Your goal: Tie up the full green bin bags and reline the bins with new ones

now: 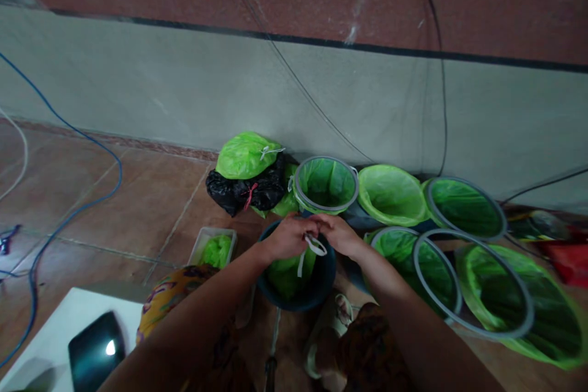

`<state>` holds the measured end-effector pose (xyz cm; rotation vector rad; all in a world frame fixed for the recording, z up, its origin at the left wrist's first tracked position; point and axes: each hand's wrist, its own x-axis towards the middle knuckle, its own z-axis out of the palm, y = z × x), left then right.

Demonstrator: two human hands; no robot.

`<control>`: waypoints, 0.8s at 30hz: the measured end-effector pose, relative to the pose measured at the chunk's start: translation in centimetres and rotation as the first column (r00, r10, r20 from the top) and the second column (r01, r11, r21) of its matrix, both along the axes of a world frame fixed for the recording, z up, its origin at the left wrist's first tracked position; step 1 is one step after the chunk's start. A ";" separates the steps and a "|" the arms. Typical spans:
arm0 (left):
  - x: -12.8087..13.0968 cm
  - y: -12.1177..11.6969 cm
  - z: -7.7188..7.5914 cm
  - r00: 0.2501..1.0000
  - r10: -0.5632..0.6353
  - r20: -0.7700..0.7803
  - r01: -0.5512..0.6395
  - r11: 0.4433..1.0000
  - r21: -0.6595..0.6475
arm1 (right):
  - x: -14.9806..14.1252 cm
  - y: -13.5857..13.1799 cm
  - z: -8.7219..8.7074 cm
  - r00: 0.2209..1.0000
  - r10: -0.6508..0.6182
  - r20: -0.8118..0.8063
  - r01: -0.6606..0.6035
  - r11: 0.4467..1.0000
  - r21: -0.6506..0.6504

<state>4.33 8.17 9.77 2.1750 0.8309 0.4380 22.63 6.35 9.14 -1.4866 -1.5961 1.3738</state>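
Both hands meet over the rim of a dark bin [327, 278] that stands between the feet. A green plastic bag [287, 272] sits gathered inside the bin. A white drawstring [316, 246] loops out from between the hands, and one end hangs down over the bag. My left hand [288, 236] is closed on the drawstring with its fingers curled. Against it, my right hand [339, 233] pinches at the same string, with its fingertips partly hidden.
Several lined bins, including a grey-rimmed bin [326, 182], stand along the wall and to the right. Tied bags, a green one [245, 156] on a black one [229, 192], lie behind. At left are a plastic tub [197, 248], a phone [97, 352] and a blue cable [98, 199].
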 end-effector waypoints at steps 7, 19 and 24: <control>-0.1 -0.6 0.4 0.988 0.045 -0.147 0.011 0.934 0.358 | -1.4 -0.8 1.2 0.966 -0.017 -0.257 -0.057 0.959 -0.278; 0.0 0.0 0.5 0.979 0.122 -0.165 -0.054 0.930 0.364 | -0.9 -0.8 0.2 0.998 -0.024 -0.064 0.010 0.979 -0.203; -0.2 -0.1 -0.4 0.979 0.122 -0.164 -0.082 0.970 0.229 | -1.1 -0.6 0.4 0.893 -0.033 0.449 -0.036 0.989 0.145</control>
